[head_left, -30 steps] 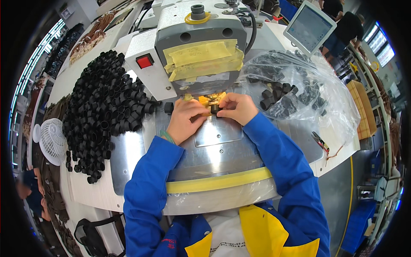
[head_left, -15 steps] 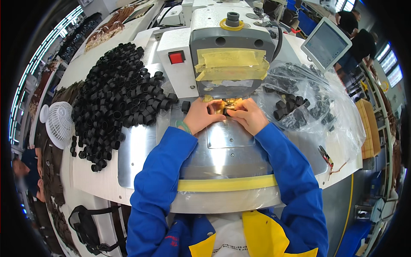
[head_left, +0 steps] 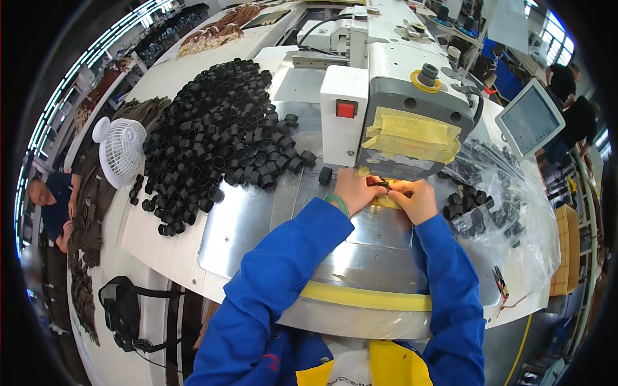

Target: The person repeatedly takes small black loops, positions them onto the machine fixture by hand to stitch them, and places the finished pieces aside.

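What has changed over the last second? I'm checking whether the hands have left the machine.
Little has changed. Only the view has swung, so the black ring pile sits more central. The left hand and right hand stay together under the machine head, pinching a small black piece.

A long white bench (head_left: 161,71) runs back toward bright windows (head_left: 560,38); strip lights (head_left: 71,77) line the left; floor, perhaps grey, barely shows.
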A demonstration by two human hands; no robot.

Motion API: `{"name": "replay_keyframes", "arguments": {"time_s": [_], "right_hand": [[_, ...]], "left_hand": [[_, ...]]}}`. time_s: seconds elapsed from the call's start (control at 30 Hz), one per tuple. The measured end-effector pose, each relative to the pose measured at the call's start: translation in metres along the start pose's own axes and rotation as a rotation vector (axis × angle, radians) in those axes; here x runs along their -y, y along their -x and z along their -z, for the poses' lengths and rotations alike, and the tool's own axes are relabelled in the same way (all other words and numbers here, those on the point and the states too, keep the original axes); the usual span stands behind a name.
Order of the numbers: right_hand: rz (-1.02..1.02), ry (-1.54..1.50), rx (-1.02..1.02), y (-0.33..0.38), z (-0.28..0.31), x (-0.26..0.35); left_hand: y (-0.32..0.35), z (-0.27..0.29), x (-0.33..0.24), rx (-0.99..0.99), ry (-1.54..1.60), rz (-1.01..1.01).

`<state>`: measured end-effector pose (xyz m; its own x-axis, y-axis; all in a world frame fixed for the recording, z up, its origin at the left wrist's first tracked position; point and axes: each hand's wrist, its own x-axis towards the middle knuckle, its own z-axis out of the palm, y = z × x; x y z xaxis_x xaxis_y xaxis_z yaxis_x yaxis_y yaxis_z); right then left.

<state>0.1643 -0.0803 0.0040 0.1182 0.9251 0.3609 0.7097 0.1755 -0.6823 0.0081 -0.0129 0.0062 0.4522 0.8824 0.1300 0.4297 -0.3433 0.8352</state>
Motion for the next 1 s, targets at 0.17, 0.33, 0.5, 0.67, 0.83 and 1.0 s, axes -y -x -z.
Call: {"name": "replay_keyframes", "arguments": {"time_s": [0.17, 0.33, 0.5, 0.67, 0.83, 1.0], "right_hand": [[-0.026, -0.012, -0.083, -0.003, 0.0, -0.004], [0.003, 0.025, -0.084, -0.007, -0.005, 0.002], [-0.04, 0.029, -0.054, -0.007, -0.001, 0.002], [-0.059, 0.018, -0.067, -0.004, -0.003, 0.001], [-0.04, 0.007, -0.06, -0.005, -0.004, 0.001], [-0.043, -0.012, -0.068, -0.006, -0.004, -0.001]], "left_hand": [[-0.003, -0.001, -0.004, -0.055, 0.049, -0.065], [-0.006, 0.005, 0.005, -0.026, 0.028, -0.005], [-0.008, 0.0, 0.009, -0.007, -0.013, -0.058], [-0.005, -0.001, 0.012, -0.018, -0.022, -0.114], [-0.006, -0.001, 0.014, 0.014, 0.002, -0.042], [-0.011, -0.003, 0.018, 0.024, 0.004, -0.029]]}}
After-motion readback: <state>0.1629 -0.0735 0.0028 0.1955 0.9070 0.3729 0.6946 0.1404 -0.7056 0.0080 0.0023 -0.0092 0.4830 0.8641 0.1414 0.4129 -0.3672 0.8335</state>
